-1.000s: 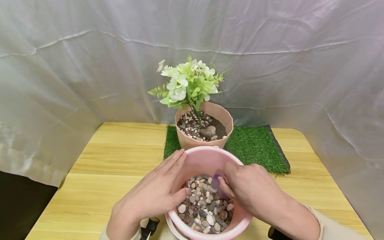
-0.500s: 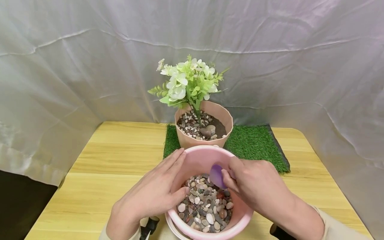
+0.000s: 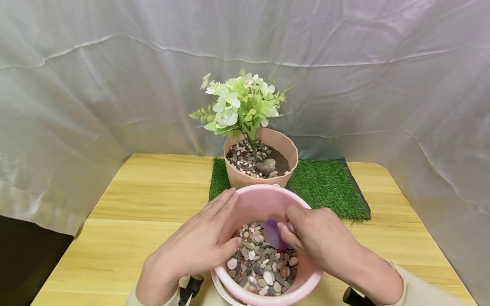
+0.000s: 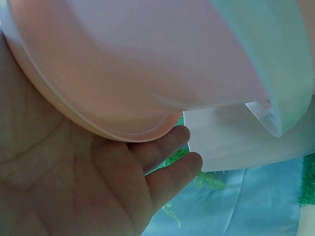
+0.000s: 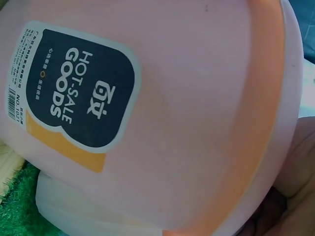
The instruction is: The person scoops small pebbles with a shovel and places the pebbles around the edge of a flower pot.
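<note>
In the head view a pink bucket (image 3: 264,203) part-filled with mixed pebbles (image 3: 264,270) stands close in front of me. My left hand (image 3: 195,240) rests on its left rim, fingers nearly straight and the thumb reaching inside over the stones. Seen from the left wrist, that palm lies along the outside of the rim. Inside the bucket's right side my right hand (image 3: 325,242) grips a purple scoop (image 3: 273,236), whose blade dips among the pebbles. Most of the scoop's handle is hidden in the fist. The right wrist view shows mainly the bucket's outer wall and its label (image 5: 81,88).
Directly behind the bucket, a pink planter (image 3: 256,180) holds soil, small stones and white artificial flowers (image 3: 243,102). It stands on a green turf mat (image 3: 329,187) on the wooden table (image 3: 145,199). Grey cloth (image 3: 344,72) hangs around the table's back and sides.
The right hand first lifts the scoop slightly and shifts right, then lowers it back leftward into the pebbles, shifting some stones. The left hand, bucket and planter keep their places.
</note>
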`<state>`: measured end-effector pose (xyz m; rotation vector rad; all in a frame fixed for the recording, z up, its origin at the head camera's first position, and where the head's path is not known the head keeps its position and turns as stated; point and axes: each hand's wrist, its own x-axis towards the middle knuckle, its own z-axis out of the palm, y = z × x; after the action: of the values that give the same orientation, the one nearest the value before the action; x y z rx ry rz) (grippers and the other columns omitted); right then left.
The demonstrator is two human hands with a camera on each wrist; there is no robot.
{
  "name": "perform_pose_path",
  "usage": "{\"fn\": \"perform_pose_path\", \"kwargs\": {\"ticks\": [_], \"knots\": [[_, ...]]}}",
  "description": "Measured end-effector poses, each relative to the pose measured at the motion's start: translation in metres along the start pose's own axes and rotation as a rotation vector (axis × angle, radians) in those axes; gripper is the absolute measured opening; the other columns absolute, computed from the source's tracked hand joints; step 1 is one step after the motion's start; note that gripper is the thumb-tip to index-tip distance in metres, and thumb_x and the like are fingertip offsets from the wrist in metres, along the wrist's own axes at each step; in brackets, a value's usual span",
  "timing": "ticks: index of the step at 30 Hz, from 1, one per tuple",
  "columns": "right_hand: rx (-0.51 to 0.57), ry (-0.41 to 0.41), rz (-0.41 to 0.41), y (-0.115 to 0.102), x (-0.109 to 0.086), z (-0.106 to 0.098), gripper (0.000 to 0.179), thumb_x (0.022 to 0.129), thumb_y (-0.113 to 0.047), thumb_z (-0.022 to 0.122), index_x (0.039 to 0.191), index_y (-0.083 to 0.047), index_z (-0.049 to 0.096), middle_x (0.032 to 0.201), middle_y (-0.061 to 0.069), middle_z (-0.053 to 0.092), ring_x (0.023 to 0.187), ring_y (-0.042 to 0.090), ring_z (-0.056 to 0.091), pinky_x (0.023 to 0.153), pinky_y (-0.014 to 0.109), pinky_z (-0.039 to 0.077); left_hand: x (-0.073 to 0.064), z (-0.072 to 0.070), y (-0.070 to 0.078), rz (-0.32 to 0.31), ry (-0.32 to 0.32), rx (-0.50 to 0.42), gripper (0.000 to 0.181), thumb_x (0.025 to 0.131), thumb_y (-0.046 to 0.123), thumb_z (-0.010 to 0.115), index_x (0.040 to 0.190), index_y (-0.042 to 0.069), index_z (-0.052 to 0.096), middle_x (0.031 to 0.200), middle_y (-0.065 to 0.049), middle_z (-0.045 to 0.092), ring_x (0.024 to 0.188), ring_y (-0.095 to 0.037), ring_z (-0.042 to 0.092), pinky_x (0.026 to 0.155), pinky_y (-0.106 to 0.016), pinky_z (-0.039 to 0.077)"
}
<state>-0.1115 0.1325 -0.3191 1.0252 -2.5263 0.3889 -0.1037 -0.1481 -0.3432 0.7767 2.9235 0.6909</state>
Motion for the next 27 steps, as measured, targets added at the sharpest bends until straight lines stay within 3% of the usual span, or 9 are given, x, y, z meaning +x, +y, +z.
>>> {"fn": "perform_pose_path", "kwargs": {"ticks": [8,16,20,27], "knots": [[0.032,-0.021,0.183,-0.006,0.000,0.002,0.029,0.097,-0.026,0.074,0.077,-0.026,0.053,0.059,-0.018,0.043,0.050,0.000,0.044,0.044,0.017,0.038,-0.001,0.000,0.000,0.000,0.002,0.004,0.091,0.099,0.050,0.062,0.169,0.011,0.019,0.177,-0.003,0.009,0.164,-0.019,0.012,0.132,-0.044,0.021],[0.066,0.022,0.076,-0.012,0.002,0.007,0.030,0.096,-0.025,0.074,0.076,-0.025,0.052,0.061,-0.020,0.042,0.050,-0.003,0.045,0.043,0.012,0.037,-0.001,0.001,0.000,-0.016,-0.008,-0.012,0.093,0.098,0.051,0.063,0.170,0.013,0.017,0.178,-0.001,0.007,0.164,-0.020,0.012,0.132,-0.045,0.021],[0.093,0.022,0.104,-0.013,0.002,0.002,0.026,0.095,-0.025,0.074,0.077,-0.025,0.056,0.060,-0.022,0.042,0.051,-0.007,0.041,0.044,0.012,0.035,-0.001,0.001,0.000,-0.011,-0.005,-0.011,0.092,0.098,0.050,0.063,0.170,0.013,0.018,0.178,-0.002,0.008,0.164,-0.020,0.013,0.131,-0.045,0.022],[0.023,-0.051,0.168,-0.012,0.006,-0.004,0.029,0.097,-0.027,0.073,0.077,-0.025,0.051,0.059,-0.020,0.039,0.049,-0.002,0.037,0.043,0.017,0.033,-0.001,0.000,0.000,-0.013,-0.013,-0.006,0.093,0.099,0.050,0.063,0.170,0.012,0.017,0.178,-0.001,0.007,0.164,-0.020,0.012,0.132,-0.046,0.022]]}}
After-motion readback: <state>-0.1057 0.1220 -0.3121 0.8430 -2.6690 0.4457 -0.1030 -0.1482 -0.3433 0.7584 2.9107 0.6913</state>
